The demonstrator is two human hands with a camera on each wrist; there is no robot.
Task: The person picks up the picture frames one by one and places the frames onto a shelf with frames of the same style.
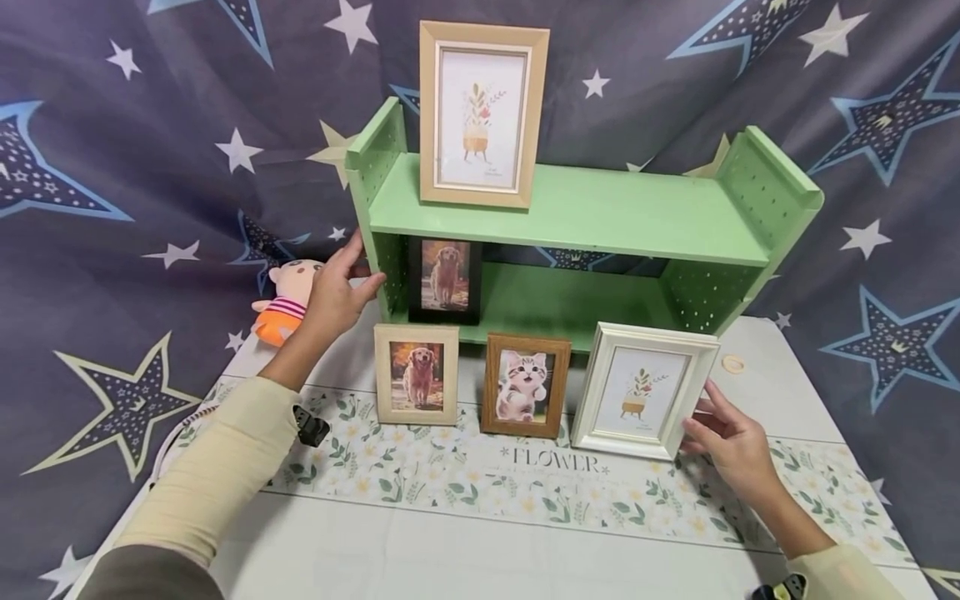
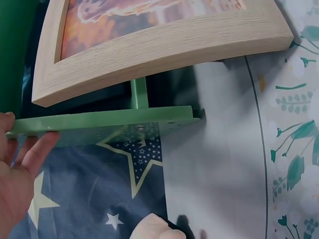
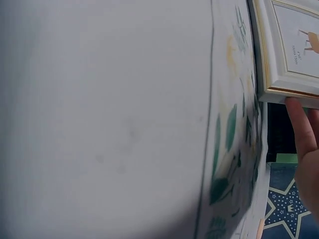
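Note:
My left hand (image 1: pixel 337 293) touches the left side panel of the green shelf (image 1: pixel 630 208), thumb by its front edge, fingers fairly straight. The left wrist view also shows these fingers (image 2: pixel 40 149) against the panel. A white picture frame (image 1: pixel 645 392) with a plant print leans at the right front; my right hand (image 1: pixel 731 446) pinches its right edge. Whether its base touches the table cannot be told. Beside it stand a brown frame (image 1: pixel 525 385) with a kitten photo and a light wood frame (image 1: pixel 417 375) with a dog photo.
On the shelf's top board stands a tan frame (image 1: pixel 483 117); a black frame (image 1: pixel 446 282) stands on the lower board. A plush toy (image 1: pixel 283 302) sits left of the shelf. A small ring (image 1: pixel 732 363) lies at right. Star-patterned cloth (image 1: pixel 187 83) hangs behind.

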